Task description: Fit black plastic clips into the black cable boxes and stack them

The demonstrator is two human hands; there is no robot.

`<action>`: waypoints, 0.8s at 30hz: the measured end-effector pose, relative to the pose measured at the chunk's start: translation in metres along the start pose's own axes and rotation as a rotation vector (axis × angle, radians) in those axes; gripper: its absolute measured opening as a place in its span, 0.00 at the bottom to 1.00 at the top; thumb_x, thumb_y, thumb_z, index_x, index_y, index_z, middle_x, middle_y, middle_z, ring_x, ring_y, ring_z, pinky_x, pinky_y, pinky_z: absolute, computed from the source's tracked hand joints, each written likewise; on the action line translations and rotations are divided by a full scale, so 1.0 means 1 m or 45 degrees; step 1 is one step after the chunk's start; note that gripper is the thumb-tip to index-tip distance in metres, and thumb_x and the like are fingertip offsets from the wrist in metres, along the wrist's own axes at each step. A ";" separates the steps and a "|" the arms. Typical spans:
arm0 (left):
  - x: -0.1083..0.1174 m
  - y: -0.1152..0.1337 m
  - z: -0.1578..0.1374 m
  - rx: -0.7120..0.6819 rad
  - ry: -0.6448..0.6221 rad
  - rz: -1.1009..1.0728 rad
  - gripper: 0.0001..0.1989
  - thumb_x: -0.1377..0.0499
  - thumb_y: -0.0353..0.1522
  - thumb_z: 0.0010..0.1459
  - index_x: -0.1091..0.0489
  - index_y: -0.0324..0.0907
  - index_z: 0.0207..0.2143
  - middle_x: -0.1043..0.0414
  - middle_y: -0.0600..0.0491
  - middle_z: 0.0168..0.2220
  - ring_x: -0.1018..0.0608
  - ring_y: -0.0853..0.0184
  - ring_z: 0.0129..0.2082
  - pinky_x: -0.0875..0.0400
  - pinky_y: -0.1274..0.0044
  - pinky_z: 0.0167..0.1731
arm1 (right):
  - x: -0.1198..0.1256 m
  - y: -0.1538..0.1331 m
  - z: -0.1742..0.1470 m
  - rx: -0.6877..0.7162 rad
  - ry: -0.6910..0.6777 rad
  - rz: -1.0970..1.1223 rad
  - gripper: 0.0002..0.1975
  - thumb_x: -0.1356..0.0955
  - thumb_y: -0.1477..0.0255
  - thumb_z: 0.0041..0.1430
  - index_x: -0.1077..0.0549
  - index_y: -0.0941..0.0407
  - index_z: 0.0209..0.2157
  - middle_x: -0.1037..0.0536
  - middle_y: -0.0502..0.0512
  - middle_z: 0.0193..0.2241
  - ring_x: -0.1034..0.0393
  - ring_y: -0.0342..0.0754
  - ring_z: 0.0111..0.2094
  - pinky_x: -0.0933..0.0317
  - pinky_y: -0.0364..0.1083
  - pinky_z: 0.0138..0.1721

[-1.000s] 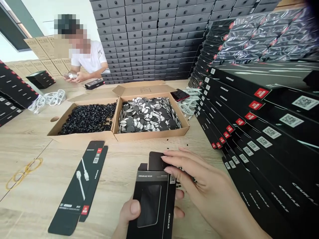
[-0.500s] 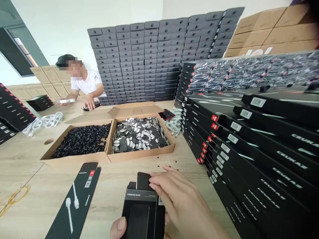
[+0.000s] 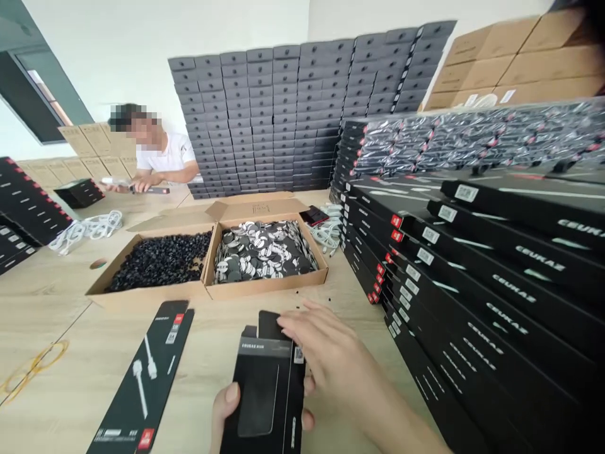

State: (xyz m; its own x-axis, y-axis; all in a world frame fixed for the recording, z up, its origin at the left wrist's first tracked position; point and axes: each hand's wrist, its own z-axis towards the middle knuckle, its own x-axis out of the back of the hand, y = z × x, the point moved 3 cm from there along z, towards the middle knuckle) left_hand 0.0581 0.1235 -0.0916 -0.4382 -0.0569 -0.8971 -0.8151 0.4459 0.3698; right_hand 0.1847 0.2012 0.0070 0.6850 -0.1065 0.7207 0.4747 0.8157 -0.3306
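Observation:
A small black packaging box (image 3: 258,394) with a clear-looking window panel stands tilted before me, its end flaps raised at the top. My left hand (image 3: 225,407) wraps it from below, thumb on its front left edge and fingertips showing at its right side. At the upper right corner, my right hand (image 3: 331,353) has its fingers bent over the tall flap, pinching it. Whether anything lies inside the box is hidden. To the left, a flat black cable box (image 3: 146,378) printed with a white cable lies on the table.
Cartons of small black clips (image 3: 155,258) and round black-and-white discs (image 3: 265,252) stand ahead. Stacked black boxes (image 3: 454,302) crowd the right; grey boxes (image 3: 265,120) rise behind. White cables (image 3: 87,230) and yellow bands (image 3: 35,369) lie left. A co-worker (image 3: 163,154) handles items across the table.
The box and both my hands have risen slightly in view, showing more of the box front. The right fingers stay at the flap. Across the table, the co-worker's hands have come together.

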 end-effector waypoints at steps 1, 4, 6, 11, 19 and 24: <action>-0.001 0.002 -0.001 -0.020 -0.010 -0.001 0.37 0.38 0.55 0.45 0.25 0.35 0.47 0.25 0.39 0.47 0.21 0.52 0.39 0.28 0.68 0.38 | 0.000 0.001 0.001 -0.012 0.010 0.009 0.20 0.42 0.87 0.58 0.27 0.57 0.43 0.18 0.55 0.39 0.24 0.50 0.42 0.34 0.56 0.56; -0.003 0.004 0.000 -0.066 -0.095 -0.009 0.38 0.40 0.54 0.49 0.28 0.32 0.50 0.25 0.39 0.48 0.21 0.55 0.39 0.29 0.71 0.38 | -0.001 0.004 0.003 -0.081 -0.020 0.048 0.16 0.40 0.84 0.62 0.26 0.56 0.43 0.18 0.54 0.37 0.24 0.51 0.43 0.33 0.56 0.55; -0.004 0.003 0.000 -0.081 -0.148 -0.014 0.37 0.41 0.54 0.51 0.29 0.32 0.51 0.26 0.39 0.48 0.21 0.55 0.40 0.29 0.70 0.41 | -0.001 0.004 0.004 -0.130 -0.019 0.100 0.13 0.40 0.82 0.64 0.26 0.55 0.40 0.19 0.54 0.36 0.24 0.51 0.43 0.32 0.56 0.52; -0.011 0.002 -0.001 -0.175 -0.205 -0.048 0.34 0.41 0.51 0.52 0.28 0.33 0.52 0.25 0.37 0.51 0.26 0.51 0.52 0.33 0.65 0.52 | 0.000 0.007 0.006 -0.203 0.037 0.248 0.12 0.39 0.78 0.66 0.24 0.53 0.38 0.19 0.54 0.39 0.24 0.49 0.43 0.27 0.47 0.42; -0.015 0.009 -0.006 -0.158 -0.290 0.002 0.31 0.39 0.48 0.52 0.26 0.35 0.51 0.25 0.39 0.52 0.24 0.50 0.52 0.35 0.63 0.54 | 0.005 0.003 0.005 -0.112 -0.006 0.277 0.12 0.39 0.78 0.66 0.24 0.53 0.39 0.18 0.52 0.41 0.23 0.47 0.43 0.28 0.45 0.43; -0.014 0.004 0.000 -0.141 -0.113 0.024 0.30 0.40 0.51 0.53 0.25 0.35 0.48 0.23 0.40 0.49 0.23 0.53 0.49 0.32 0.67 0.50 | 0.001 0.003 0.004 -0.180 -0.085 0.126 0.12 0.42 0.78 0.68 0.29 0.54 0.38 0.21 0.55 0.41 0.25 0.49 0.43 0.30 0.48 0.42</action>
State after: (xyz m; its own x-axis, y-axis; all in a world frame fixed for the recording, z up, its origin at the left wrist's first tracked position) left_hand 0.0611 0.1266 -0.0776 -0.4221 0.0321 -0.9060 -0.8462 0.3447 0.4065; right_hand 0.1845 0.2058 0.0092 0.6965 0.0119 0.7174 0.4831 0.7315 -0.4811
